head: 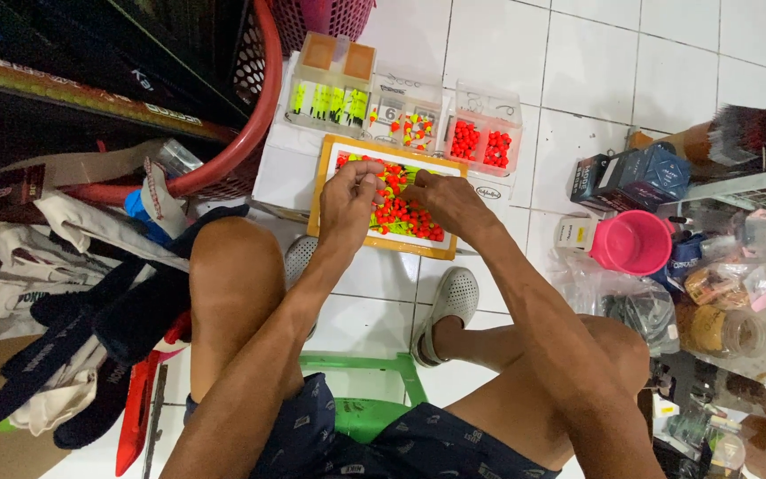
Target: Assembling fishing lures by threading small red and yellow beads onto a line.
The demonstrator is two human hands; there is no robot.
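Observation:
A shallow tray with an orange rim [321, 191] lies on the white tiled floor between my feet. It holds a heap of small red and yellow-green float beads [401, 215]. My left hand [349, 197] hovers over the tray's left part with fingers curled and pinched on a small piece. My right hand [448, 200] rests over the tray's right part, fingertips meeting the left hand's above the beads. What sits between the fingers is too small to make out.
Beyond the tray stand clear plastic boxes: yellow-green floats [330, 99], mixed small pieces [405, 120], red beads [480, 140]. A red basket [254, 133] is at left, a pink cup [633, 242] and packages at right. I sit on a green stool [361, 412].

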